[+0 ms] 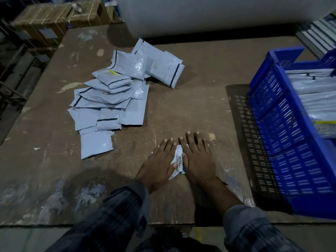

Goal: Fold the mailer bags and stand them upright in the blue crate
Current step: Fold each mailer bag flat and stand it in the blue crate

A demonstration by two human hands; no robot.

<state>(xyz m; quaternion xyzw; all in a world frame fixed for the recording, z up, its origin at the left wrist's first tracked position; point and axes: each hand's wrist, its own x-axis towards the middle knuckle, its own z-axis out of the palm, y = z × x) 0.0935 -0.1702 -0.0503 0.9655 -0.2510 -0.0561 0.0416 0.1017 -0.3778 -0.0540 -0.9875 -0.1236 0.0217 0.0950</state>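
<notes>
Closest to me, my left hand [158, 163] and my right hand [197, 157] lie flat side by side on the brown table [181, 110], fingers straight and spread, palms down. Between and under them is one pale grey mailer bag [179, 160]; I am pressing it against the table rather than gripping it, and only a crumpled strip with a barcode label shows in the gap between my hands. A thin chain bracelet [211, 179] sits on my right wrist, and dark checked sleeves [116, 211] cover both forearms.

To the right of the pressed bag stands the blue crate [283, 135], its slotted wall facing me and casting a gridded shadow on the table between crate and hands. Inside it, several grey mailer bags in the crate [316, 99] stand on edge in rows, one behind another; near its front a bag with a yellow strip and a printed label shows. How full the crate is I cannot tell, since its right part is cut off.

Farther from me than the pressed bag, and to its left, a loose pile of mailer bags [112, 99] lies flat and overlapping on the table, some with dark seal strips. Beyond the pile, at the table's far edge, rests a big white roll [209, 15]. Left of that roll, off the table, are strapped cardboard boxes [60, 17].
</notes>
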